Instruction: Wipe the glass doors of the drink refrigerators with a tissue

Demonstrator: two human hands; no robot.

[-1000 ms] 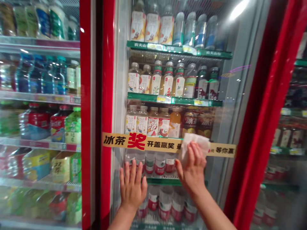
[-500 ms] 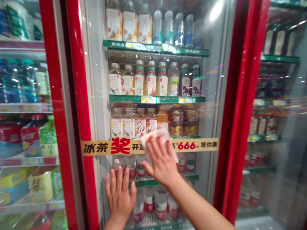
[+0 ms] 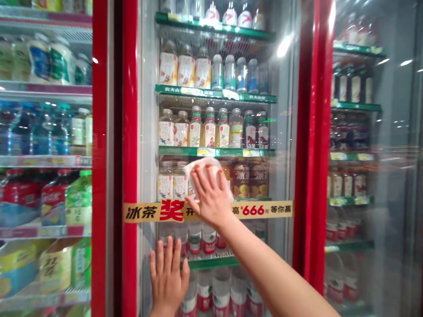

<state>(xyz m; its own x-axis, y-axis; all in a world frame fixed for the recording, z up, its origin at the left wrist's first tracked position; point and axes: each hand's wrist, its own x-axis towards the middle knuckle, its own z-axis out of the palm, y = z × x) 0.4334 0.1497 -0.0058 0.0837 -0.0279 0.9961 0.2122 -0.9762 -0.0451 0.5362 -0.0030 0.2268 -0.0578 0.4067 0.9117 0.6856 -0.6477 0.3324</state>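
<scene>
My right hand (image 3: 209, 196) lies flat over a white cloth (image 3: 215, 164), holding it pressed to the glass door (image 3: 280, 176) of a drinks fridge. Its fingers are stretched and point up, just above a yellow banner strip (image 3: 142, 212) that crosses the glass. Thin and soft-looking, the cloth shows past the fingertips; the rest is hidden under the palm. Lower down to the left, my left hand (image 3: 169, 273) rests on the same glass with its fingers apart and nothing in it.
Behind the glass, green-edged shelves (image 3: 216, 152) carry rows of bottled drinks (image 3: 209, 127). Red door frames (image 3: 130, 110) stand on both sides. An open shelf unit on the left holds more bottles (image 3: 38, 127); another glass-fronted fridge (image 3: 353, 105) is at the right.
My right hand has slid the cloth upward on the glass, from over the banner to above it. The left hand stays against the glass. The view has tilted up and shifted left.
</scene>
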